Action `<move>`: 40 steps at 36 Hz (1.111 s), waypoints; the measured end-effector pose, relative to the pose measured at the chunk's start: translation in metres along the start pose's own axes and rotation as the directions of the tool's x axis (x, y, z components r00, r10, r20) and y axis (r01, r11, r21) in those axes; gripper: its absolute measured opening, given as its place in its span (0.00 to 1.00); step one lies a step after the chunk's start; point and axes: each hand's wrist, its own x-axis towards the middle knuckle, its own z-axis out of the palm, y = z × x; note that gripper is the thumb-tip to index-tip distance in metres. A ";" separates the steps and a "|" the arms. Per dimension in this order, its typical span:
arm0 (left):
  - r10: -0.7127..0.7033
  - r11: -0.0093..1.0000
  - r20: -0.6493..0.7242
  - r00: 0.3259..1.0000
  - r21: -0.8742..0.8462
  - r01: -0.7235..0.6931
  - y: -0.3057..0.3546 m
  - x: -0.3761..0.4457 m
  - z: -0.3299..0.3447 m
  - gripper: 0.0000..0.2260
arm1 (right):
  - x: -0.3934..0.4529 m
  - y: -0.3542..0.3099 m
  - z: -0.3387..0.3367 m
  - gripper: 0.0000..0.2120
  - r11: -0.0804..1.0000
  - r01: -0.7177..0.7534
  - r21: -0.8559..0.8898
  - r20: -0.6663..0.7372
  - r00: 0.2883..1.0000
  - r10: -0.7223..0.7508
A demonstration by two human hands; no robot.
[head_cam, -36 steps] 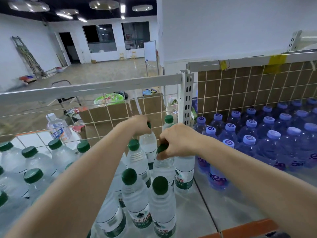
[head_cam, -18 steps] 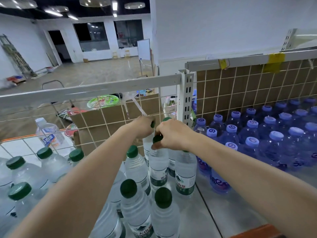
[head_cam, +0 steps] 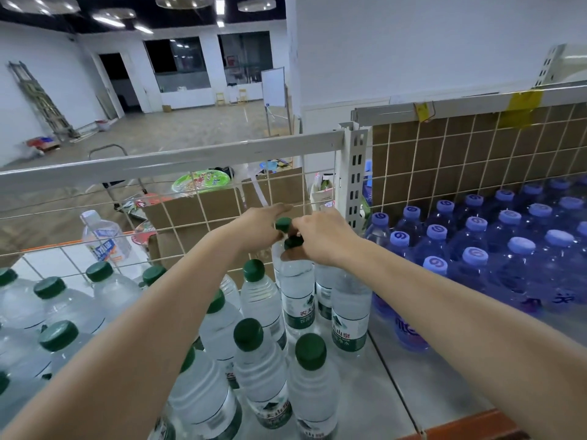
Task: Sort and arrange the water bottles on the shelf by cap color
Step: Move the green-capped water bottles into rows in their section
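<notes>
Clear green-capped bottles [head_cam: 260,354] stand on the left half of the white shelf [head_cam: 409,385], and blue bottles with purple caps [head_cam: 476,258] fill the right half. Both my hands are at the back of the green group, by the wire mesh. My right hand [head_cam: 320,241] curls over the necks there and grips a green-capped bottle [head_cam: 297,290] just under its cap. My left hand [head_cam: 259,228] lies beside the bottle behind it, fingers stretched straight above that bottle's green cap [head_cam: 283,223]. Whether the thumb touches the cap is hidden.
A wire mesh back [head_cam: 197,223] and a white slotted upright [head_cam: 355,176] bound the shelf's far side. Behind the mesh are cardboard boxes [head_cam: 203,214], a white-capped bottle [head_cam: 104,242] and snack packs. An orange rail [head_cam: 470,423] edges the front.
My two hands pushed the held bottles back toward the mesh, beside the upright. My left hand's fingers have straightened from their grip on the rear bottle's top.
</notes>
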 end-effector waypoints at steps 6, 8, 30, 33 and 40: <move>-0.052 0.983 0.072 0.996 0.181 0.038 0.002 -0.020 -0.007 0.11 | -0.010 0.006 -0.003 0.25 0.988 -0.014 0.153 -0.039 0.999 0.020; -0.112 0.963 0.168 0.979 0.260 0.065 0.001 -0.027 -0.007 0.14 | -0.014 0.008 -0.006 0.23 0.978 0.012 0.210 -0.102 0.995 0.010; 0.012 0.978 0.176 0.984 0.203 -0.048 0.050 -0.067 0.009 0.12 | -0.067 0.029 -0.009 0.09 0.908 0.084 0.412 -0.316 0.947 0.056; 0.035 0.980 0.167 0.985 0.186 -0.066 0.059 -0.066 0.015 0.12 | -0.073 0.031 -0.009 0.08 0.901 0.088 0.424 -0.336 0.940 0.066; 0.051 0.981 0.155 0.987 0.176 -0.078 0.072 -0.056 0.026 0.11 | -0.081 0.036 -0.009 0.08 0.908 0.099 0.407 -0.364 0.929 0.062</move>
